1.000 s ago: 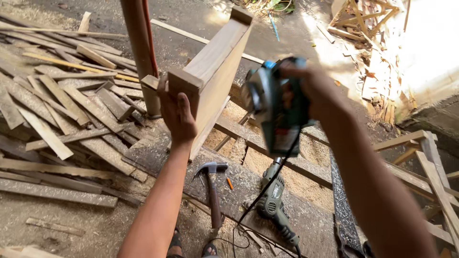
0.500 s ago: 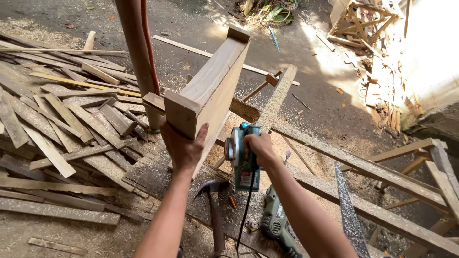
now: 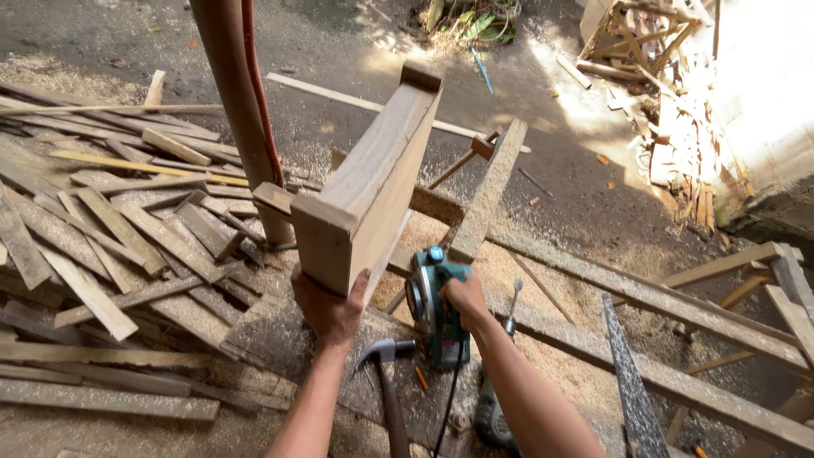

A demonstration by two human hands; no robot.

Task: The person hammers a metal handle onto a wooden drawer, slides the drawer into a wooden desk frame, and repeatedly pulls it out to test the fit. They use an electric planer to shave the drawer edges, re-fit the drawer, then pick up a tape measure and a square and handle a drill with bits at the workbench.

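My left hand (image 3: 329, 307) grips the near lower end of a wooden box frame (image 3: 373, 178) that stands on edge on the workbench (image 3: 280, 335), slanting away from me. My right hand (image 3: 465, 298) holds a green electric planer (image 3: 437, 307) by its handle, low on the bench just right of the frame's near end. Its black cord (image 3: 448, 403) runs down toward me. A claw hammer (image 3: 388, 382) lies on the bench below my left hand. A second power tool (image 3: 492, 416) rests partly hidden under my right forearm.
A pile of wood offcuts (image 3: 110, 237) covers the ground at left. A brown post (image 3: 237, 110) rises behind the frame. A hand saw (image 3: 629, 382) lies on long planks (image 3: 678, 305) at right. Scrap wood (image 3: 670, 110) is heaped at far right. Sawdust covers the bench.
My right hand has brought the planer down from in front of the camera to the bench beside the frame. My left hand has kept its hold on the frame's near end.
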